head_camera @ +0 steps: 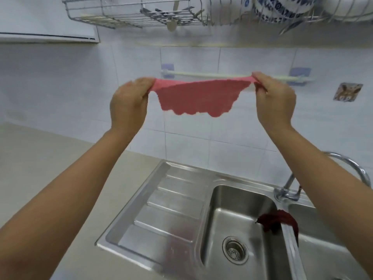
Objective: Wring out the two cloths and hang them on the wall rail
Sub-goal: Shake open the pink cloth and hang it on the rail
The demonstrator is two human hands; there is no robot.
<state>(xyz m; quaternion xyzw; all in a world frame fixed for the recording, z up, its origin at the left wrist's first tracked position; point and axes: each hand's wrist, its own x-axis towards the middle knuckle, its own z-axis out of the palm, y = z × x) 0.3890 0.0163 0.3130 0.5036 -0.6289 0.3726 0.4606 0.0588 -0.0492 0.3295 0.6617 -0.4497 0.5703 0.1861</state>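
A pink cloth is stretched flat between my two hands, raised in front of the tiled wall. My left hand pinches its left corner and my right hand pinches its right corner. The white wall rail runs just behind the cloth's top edge, partly hidden by the cloth and my right hand. A dark red cloth lies bunched over the divider between the two sink basins, below my right forearm.
A steel sink with a ribbed drainboard sits in the beige counter. The tap curves at the right. Wire racks with dishes and utensils hang overhead. A small picture tile is on the wall.
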